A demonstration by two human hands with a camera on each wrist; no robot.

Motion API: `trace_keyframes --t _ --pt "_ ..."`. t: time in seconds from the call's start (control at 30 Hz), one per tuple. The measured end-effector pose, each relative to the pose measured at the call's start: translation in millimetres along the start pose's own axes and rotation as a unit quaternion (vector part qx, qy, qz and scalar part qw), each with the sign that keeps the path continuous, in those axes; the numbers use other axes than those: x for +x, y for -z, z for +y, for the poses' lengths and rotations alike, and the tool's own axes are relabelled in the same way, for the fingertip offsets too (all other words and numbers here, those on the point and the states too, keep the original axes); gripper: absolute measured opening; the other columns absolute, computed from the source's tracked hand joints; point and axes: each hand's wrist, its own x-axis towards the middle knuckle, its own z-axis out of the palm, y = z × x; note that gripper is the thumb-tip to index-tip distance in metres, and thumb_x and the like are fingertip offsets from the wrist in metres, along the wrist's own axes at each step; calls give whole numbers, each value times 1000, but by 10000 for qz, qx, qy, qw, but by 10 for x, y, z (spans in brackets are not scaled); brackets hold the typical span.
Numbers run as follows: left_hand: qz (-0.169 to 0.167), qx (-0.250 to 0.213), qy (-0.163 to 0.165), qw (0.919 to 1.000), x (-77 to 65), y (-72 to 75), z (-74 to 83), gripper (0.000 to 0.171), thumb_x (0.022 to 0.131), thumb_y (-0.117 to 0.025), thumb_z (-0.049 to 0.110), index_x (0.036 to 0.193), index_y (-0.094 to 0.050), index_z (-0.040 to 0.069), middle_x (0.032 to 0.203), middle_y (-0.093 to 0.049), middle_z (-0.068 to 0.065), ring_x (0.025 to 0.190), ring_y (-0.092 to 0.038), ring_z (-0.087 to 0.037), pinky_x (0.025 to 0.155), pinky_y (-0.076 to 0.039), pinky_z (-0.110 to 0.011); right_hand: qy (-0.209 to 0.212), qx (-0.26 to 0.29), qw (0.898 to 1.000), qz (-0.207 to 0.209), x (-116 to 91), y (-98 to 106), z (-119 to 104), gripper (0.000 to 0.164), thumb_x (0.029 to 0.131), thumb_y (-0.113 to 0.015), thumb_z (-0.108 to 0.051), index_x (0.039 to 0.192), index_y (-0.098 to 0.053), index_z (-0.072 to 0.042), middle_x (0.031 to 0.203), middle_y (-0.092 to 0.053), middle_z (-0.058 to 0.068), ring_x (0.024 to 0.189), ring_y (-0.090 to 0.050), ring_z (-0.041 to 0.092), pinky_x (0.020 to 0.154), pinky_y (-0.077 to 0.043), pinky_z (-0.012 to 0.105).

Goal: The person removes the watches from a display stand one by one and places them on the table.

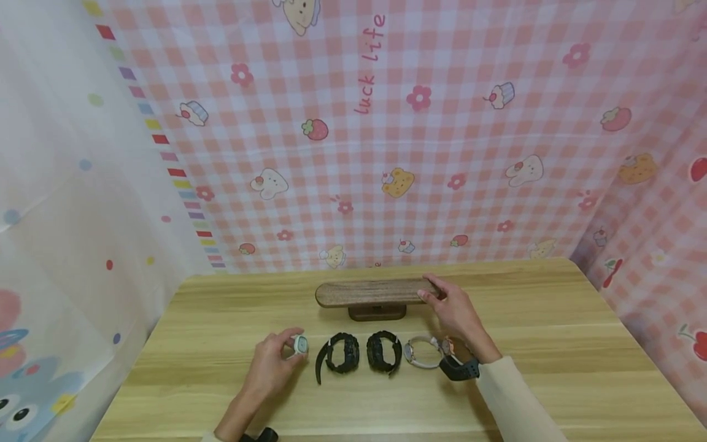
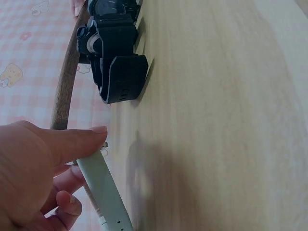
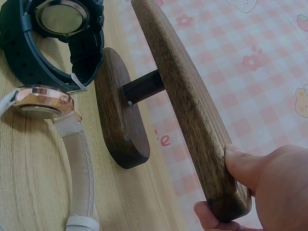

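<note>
My left hand (image 1: 270,362) pinches a pale mint watch (image 1: 301,345) at the left of the row of watches. Its strap shows between thumb and fingers in the left wrist view. My right hand (image 1: 455,313) grips the right end of a dark wooden watch stand (image 1: 372,293), thumb on one face and a fingertip beneath. The stand is a long rounded bar on a short post above an oval foot. In front of it stand two black watches, one left (image 1: 350,353) and one right (image 1: 377,352), and a white-strapped watch (image 1: 409,353).
Beside the white-strapped watch is a rose-gold watch (image 1: 448,347), partly hidden by the black device (image 1: 459,369) on my right wrist. Everything stands on a light wooden table (image 1: 342,411). A pink checked cloth (image 1: 442,141) hangs behind, with a white cloth at the left.
</note>
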Motion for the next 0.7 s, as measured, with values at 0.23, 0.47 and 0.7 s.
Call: trace_keyframes --t 0.23,0.47,0.7 --pt "-157 77 28 9998 -10 -44 -4 48 71 -86 5 116 -70 7 83 -70 1 72 -51 -13 63 -38 -23 17 -48 10000 5 11 -5 15 52 99 -61 -30 146 -49 -11 111 -65 17 83 -56 22 68 -44 33" --pt "-184 141 -16 9997 -11 -78 -17 48 70 -86 5 115 -70 8 84 -72 1 73 -52 -12 66 -40 -24 38 -48 10000 27 16 -7 14 52 99 -61 -31 146 -50 -12 108 -66 16 83 -56 22 67 -44 33" --pt "-290 118 -25 9995 -34 -111 -8 45 71 -86 7 114 -71 9 85 -73 1 77 -54 -13 69 -44 -28 -43 58 10000 19 8 -13 14 52 99 -61 -30 146 -50 -12 104 -65 15 78 -54 20 63 -43 31"
